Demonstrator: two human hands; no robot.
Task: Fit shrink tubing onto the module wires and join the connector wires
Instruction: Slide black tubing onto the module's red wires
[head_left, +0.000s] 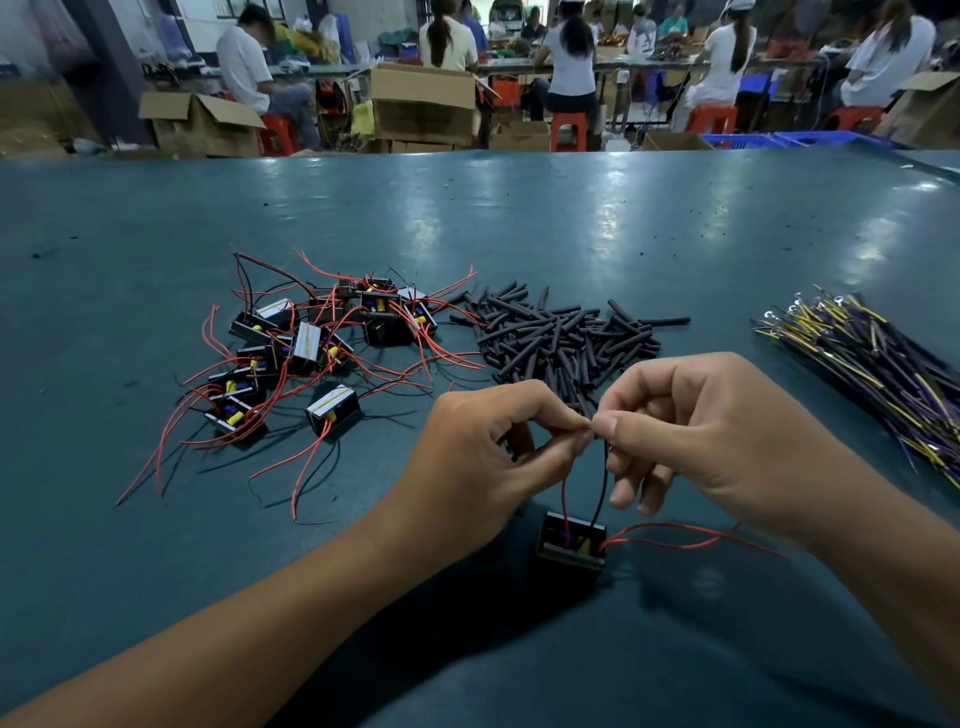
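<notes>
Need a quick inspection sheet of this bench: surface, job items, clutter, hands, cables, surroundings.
Surface: teal table, glossy, small dark specks scattered on it.
Job's things: module near the front edge, its red and black wires running up to the fingertips; pile of modules at left; heap of black shrink tubing at centre; bundle of connector wires at right.
Clutter: nothing seen beyond the specks.
Grippers: left hand and right hand both pinch the wire ends, fingertips meeting above the module.
Cables: two loose red leads trail right from the module.
Surroundings: seated workers, cardboard boxes, red stools, blue crates behind.
</notes>
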